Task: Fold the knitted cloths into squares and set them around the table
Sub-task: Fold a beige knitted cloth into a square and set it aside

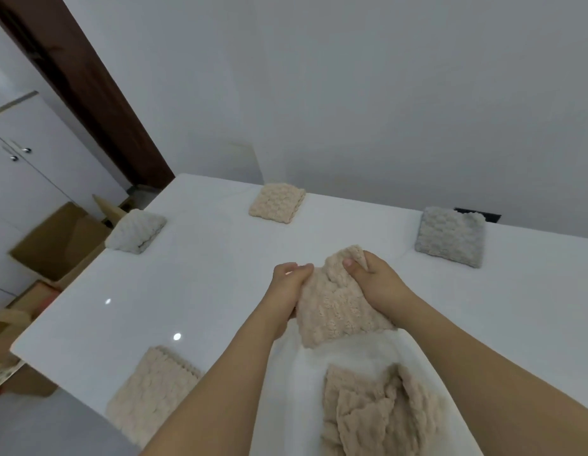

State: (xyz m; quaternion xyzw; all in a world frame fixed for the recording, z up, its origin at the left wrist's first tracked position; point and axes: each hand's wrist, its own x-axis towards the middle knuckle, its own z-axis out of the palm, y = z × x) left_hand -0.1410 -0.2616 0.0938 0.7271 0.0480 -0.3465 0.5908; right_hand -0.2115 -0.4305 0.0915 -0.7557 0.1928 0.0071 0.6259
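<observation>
Both hands hold a beige cloth (338,307) above the middle of the white surface (220,278): my left hand (291,281) pinches its left edge, my right hand (373,279) grips its top right corner, fingers curled into the knit. Four folded squares lie around the surface: a white one (136,230) far left, beige (277,203) at the back, grey (450,235) far right, beige (151,393) near left. I see an unfolded beige cloth (378,413) heaped nearest me.

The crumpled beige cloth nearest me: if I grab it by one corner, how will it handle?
Probably floppy: the crumpled beige cloth lies in loose folds, and the cloth in both hands sags below the grip. Likely light and grippy, given its plush, bumpy knit.
</observation>
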